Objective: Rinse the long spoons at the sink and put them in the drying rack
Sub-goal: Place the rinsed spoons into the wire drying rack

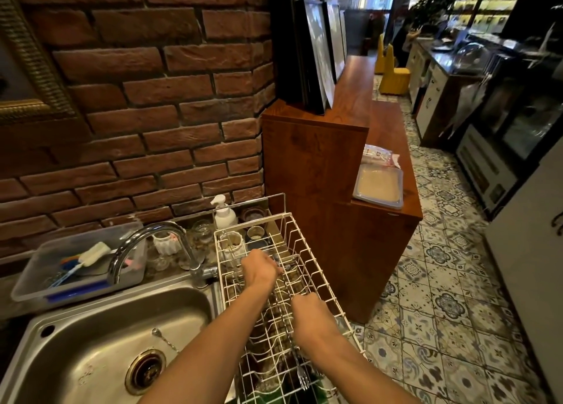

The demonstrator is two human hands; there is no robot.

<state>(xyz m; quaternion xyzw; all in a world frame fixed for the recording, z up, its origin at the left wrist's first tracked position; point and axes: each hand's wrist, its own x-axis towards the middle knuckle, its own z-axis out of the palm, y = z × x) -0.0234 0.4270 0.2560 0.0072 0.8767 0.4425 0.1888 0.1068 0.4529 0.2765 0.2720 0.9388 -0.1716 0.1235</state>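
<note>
Head view: both your hands are over the white wire drying rack [307, 251] beside the sink [100, 333]. Left hand [260, 269] is curled shut at the rack's far end, apparently on thin metal spoon handles. Right hand [310, 315] is closed mid-rack; contents unclear. One long spoon [164, 339] lies in the sink basin, left of both hands, nearer your left, slim, shiny, angled toward the drain.

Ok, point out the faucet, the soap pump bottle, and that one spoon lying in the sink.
faucet [146, 234]: head view, top of the chrome arch.
soap pump bottle [224, 217]: head view, middle of the white body.
spoon in the sink [166, 340]: head view, along its thin handle, above the drain.
</note>
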